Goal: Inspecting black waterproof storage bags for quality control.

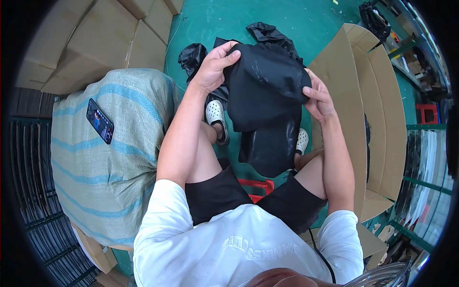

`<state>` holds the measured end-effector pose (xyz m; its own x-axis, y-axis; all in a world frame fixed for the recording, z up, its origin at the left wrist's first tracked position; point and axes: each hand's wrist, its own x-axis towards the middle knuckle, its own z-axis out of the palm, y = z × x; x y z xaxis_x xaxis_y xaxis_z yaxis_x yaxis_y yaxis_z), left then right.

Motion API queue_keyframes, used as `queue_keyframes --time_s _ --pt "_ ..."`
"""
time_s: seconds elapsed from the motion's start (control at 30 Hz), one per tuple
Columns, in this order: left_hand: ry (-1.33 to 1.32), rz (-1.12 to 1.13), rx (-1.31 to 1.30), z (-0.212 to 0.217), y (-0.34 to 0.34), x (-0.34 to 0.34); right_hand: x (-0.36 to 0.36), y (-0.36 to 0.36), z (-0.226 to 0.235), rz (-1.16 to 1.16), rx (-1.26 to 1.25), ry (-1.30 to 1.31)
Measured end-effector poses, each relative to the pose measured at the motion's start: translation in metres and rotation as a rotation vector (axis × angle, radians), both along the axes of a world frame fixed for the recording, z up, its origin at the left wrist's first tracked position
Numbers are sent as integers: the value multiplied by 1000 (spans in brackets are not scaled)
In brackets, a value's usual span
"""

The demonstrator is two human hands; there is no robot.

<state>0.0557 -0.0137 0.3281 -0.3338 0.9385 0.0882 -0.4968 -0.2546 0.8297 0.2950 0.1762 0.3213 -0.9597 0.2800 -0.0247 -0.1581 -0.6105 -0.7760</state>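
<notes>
A black, slightly shiny piece of fabric [267, 95] is stretched between my two hands, above the floor and in front of my knees. Its lower part hangs down in a layered flap with pale scuffs or creases. My left hand [216, 66] pinches its upper left corner, thumb on top. At the right edge, my right hand [319, 95] grips it between thumb and fingers. Whether it is a garment or a cover I cannot tell. More crumpled black material [192, 57] lies on the floor behind it, partly hidden by the held piece.
On my left stands a bulging woven sack [107, 165] with blue stripes, a phone [100, 121] lying on it. Cardboard boxes [95, 43] are stacked behind. A tall open carton [377, 119] stands at my right, beside racks [423, 158]. Red plastic stool parts [258, 187] show beneath me.
</notes>
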Motion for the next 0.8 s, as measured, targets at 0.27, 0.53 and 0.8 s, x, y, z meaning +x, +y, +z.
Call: queue_keyframes --time_s 0.27,0.53,0.8 --pt "-49 113 27 -3 6 8 -2 -6 -23 221 175 -260" --pt "-250 256 171 0 9 14 -1 -18 -26 425 256 -175" --pt "-349 448 243 -10 6 -9 -1 -51 -45 397 614 -367"
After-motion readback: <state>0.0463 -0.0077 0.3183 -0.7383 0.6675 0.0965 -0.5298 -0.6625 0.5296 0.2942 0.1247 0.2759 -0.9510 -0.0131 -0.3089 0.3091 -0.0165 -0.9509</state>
